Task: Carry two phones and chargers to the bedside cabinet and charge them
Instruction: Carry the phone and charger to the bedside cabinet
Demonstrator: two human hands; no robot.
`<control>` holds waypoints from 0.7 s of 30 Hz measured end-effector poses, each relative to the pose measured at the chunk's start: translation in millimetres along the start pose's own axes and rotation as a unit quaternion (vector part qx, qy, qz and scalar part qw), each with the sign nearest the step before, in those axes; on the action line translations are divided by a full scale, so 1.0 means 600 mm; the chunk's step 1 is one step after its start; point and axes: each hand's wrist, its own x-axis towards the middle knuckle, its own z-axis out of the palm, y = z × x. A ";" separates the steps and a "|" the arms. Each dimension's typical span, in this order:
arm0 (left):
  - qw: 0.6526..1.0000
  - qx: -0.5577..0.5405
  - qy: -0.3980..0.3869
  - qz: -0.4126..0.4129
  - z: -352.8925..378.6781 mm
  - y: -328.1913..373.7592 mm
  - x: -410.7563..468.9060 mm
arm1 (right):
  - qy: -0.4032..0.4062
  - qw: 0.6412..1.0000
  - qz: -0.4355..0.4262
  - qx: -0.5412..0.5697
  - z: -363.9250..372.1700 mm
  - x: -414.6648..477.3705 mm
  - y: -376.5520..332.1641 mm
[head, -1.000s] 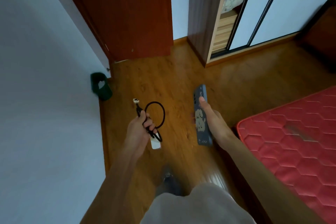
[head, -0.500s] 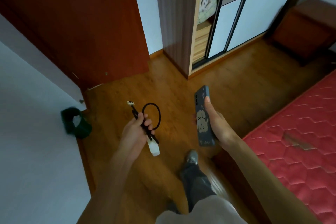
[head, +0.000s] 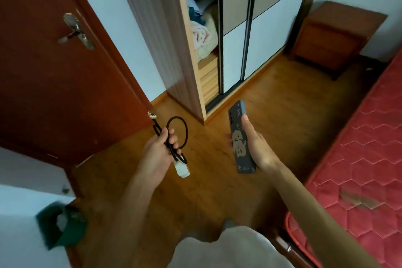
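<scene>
Fingers of the left hand (head: 157, 154) grip a coiled black charger (head: 176, 148), the right hand (head: 256, 146) clasps a cartoon-cased phone (head: 239, 137) over wooden floor (head: 217, 191), bedside cabinet (head: 332, 39) far right beside the red mattress (head: 359, 159); no legible writing.

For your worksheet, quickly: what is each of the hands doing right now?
Left hand: closed, holding the charger.
Right hand: closed, holding the phone.

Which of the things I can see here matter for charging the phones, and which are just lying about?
For the job: phone in right hand; charger with cable in left hand; bedside cabinet.

Lying about: green bin; red mattress; wardrobe; door.
</scene>
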 end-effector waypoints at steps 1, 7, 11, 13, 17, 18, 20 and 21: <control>1.000 0.004 -0.013 -0.001 0.018 0.007 0.027 | 0.011 1.000 -0.007 0.008 -0.012 0.017 -0.009; 0.996 0.027 -0.071 -0.035 0.135 0.034 0.175 | 0.082 0.994 -0.038 0.054 -0.084 0.111 -0.047; 0.992 0.028 -0.112 -0.059 0.209 0.049 0.273 | 0.130 0.988 -0.040 0.067 -0.124 0.175 -0.079; 0.989 0.025 -0.130 -0.068 0.245 0.059 0.328 | 0.157 0.984 -0.041 0.073 -0.142 0.215 -0.099; 0.980 0.042 -0.179 -0.074 0.314 0.097 0.441 | 0.201 0.976 -0.038 0.080 -0.174 0.296 -0.157; 0.977 0.048 -0.191 -0.076 0.332 0.109 0.470 | 0.211 0.973 -0.035 0.085 -0.182 0.316 -0.173; 0.973 0.059 -0.207 -0.081 0.364 0.134 0.524 | 0.229 0.969 -0.027 0.091 -0.197 0.355 -0.206; 0.971 0.062 -0.216 -0.084 0.379 0.146 0.549 | 0.238 0.967 -0.023 0.094 -0.203 0.374 -0.222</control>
